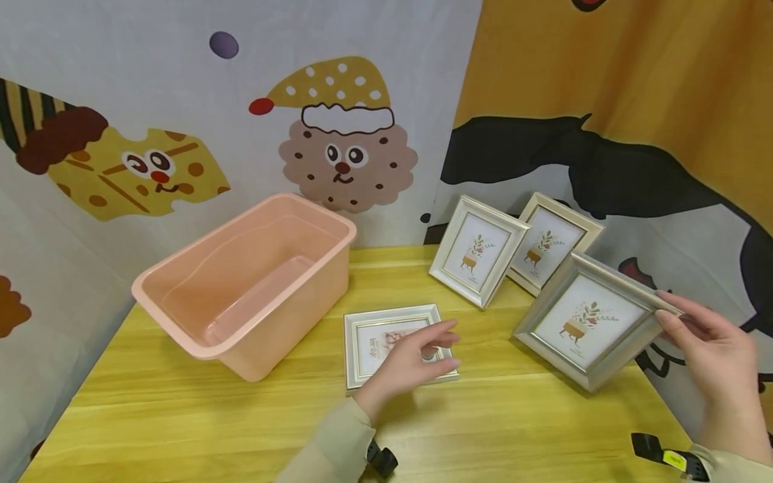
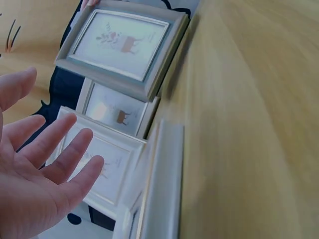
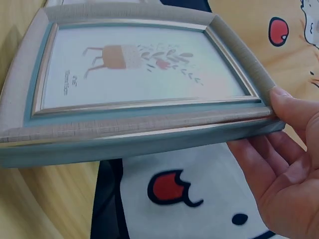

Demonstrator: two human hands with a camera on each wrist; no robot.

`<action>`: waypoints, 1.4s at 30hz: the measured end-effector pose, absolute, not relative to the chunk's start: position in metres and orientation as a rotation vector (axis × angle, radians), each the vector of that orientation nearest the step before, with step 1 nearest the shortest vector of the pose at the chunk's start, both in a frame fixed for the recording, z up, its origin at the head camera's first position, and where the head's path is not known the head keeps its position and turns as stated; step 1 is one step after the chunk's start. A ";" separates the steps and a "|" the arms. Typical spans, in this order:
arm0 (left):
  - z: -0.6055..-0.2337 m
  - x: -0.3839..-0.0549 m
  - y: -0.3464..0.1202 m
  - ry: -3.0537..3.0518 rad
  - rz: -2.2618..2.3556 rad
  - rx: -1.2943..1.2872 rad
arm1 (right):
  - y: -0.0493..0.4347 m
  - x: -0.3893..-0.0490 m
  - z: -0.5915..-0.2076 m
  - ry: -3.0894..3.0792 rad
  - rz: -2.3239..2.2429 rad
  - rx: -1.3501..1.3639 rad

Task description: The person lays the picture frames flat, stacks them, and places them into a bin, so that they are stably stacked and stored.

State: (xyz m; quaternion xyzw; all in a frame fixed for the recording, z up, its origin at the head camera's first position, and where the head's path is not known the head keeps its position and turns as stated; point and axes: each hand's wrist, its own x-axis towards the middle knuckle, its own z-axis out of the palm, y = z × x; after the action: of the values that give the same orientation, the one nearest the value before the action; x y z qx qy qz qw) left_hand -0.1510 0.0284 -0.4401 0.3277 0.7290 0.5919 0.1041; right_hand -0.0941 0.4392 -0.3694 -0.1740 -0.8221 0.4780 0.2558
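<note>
- Cartoon-printed cloth in white and orange hangs behind a table with a yellow wood-grain top; from where I stand, I can pick out a cheese and a cookie wearing a spotted cap.
- Near the table's back left corner sits a pale pink, rectangular plastic tub, upright, its open top facing up.
- Towards the back right corner, a rectangular white picture frame stands tilted back, slightly overlapping a rectangular cream picture frame that stands behind it.
- By the table's right edge is a rectangular silver-grey picture frame with a gold inner line, tilted, its plant-in-a-pot print facing the person. I can't tell whether its lowest corner touches the wood.
- That frame is pinched by the person's right hand, thumb on the front at the upper right corner and fingers behind.
- About midway between the table's left and right edges, a rectangular off-white picture frame lies flat, face up, just beside the tub.
- Over it is the person's left hand, fingers spread apart and gripping nothing, hiding part of its print.
- Both arms wear pale beige sleeves and black wrist straps.
</note>
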 end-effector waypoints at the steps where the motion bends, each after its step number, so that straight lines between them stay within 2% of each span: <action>1: -0.438 -0.152 0.030 2.155 1.740 0.971 | 0.436 -0.095 -0.369 -2.230 1.303 -0.461; 20: -0.404 -0.170 0.046 2.165 1.839 0.986 | 0.395 -0.102 -0.355 -2.092 1.479 -0.109; 31: -0.378 -0.181 0.046 2.143 1.989 1.047 | 0.383 -0.114 -0.352 -1.740 1.903 0.566; 42: -0.370 -0.186 0.035 2.135 1.801 1.246 | 0.376 -0.133 -0.361 -1.443 2.200 1.029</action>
State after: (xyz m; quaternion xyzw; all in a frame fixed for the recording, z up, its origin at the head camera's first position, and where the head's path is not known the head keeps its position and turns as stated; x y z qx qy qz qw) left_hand -0.1857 0.0353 -0.3701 0.4071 0.6975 0.5883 0.0417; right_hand -0.1334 0.3759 -0.3608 0.3596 -0.5045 0.7690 0.1577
